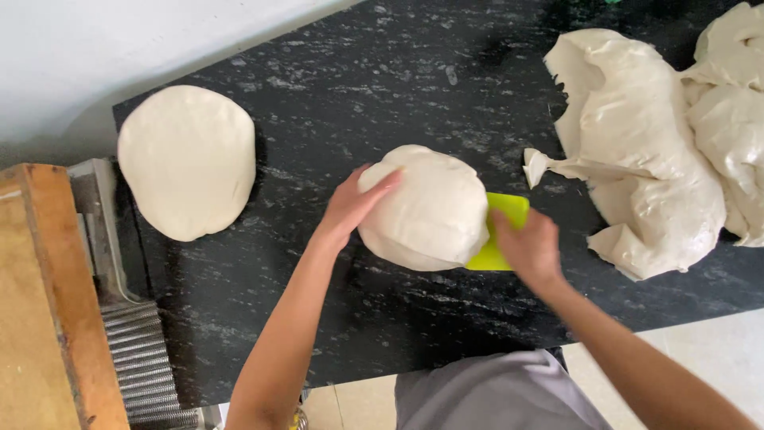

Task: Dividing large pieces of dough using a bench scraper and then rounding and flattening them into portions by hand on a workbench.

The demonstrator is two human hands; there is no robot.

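Dough ball (pixel 426 209) mid-counter (pixel 382 95), between both hands. Left hand (pixel 350 205) open, fingers flat on its left side. Right hand (pixel 529 247) clamped on green scraper (pixel 503 231), tucked under its right edge. Shaped round (pixel 187 162) far left, bulk dough (pixel 645 151) right.

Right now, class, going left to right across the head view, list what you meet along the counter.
Wooden block → flat dough round → left hand → dough ball → yellow-green scraper → right hand → large dough mass.
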